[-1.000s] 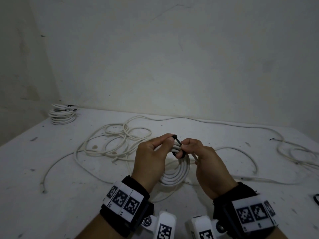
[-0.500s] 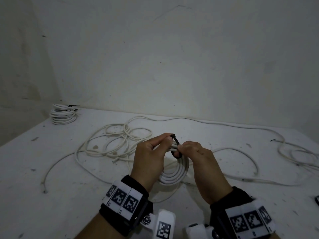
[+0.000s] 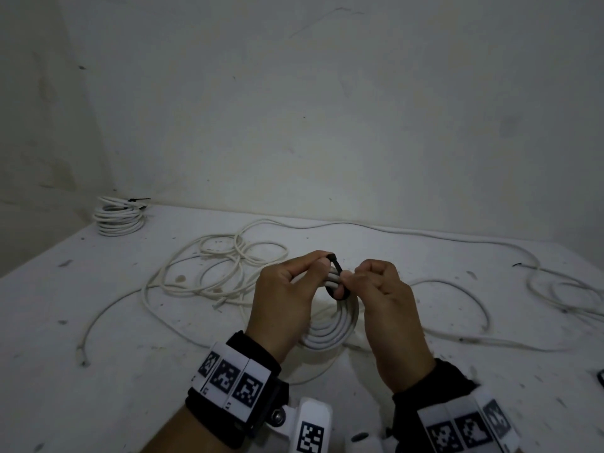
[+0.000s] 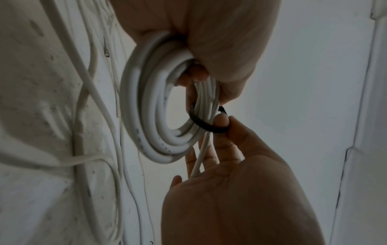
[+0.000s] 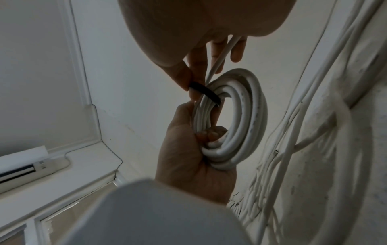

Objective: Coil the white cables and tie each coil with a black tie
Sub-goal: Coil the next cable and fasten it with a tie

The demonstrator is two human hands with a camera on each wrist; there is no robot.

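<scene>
My left hand [image 3: 322,261] holds a white cable coil [image 3: 330,331] upright above the table, fingers curled through its centre [image 5: 211,132]. Its thumb and forefinger also pinch the top end of the black tie [image 3: 336,269]. The tie loops round the upper strands of the coil [image 4: 146,107]. My right hand [image 3: 348,279] pinches the other part of the black tie [image 4: 205,126] between thumb and forefinger, close to the coil. A loose cable end [image 5: 220,61] runs past the right hand's fingers.
A tied white coil [image 3: 119,217] lies at the back left corner of the white table [image 3: 98,322]. A loose tangle of cable [image 3: 222,266] lies left of my hands, and long cable loops [image 3: 555,289] spread to the right. A small black tie [image 3: 519,265] lies at the far right.
Little has changed. Both hands stay on the coil and the tie, and the right hand's fingers have shifted slightly on the tie.
</scene>
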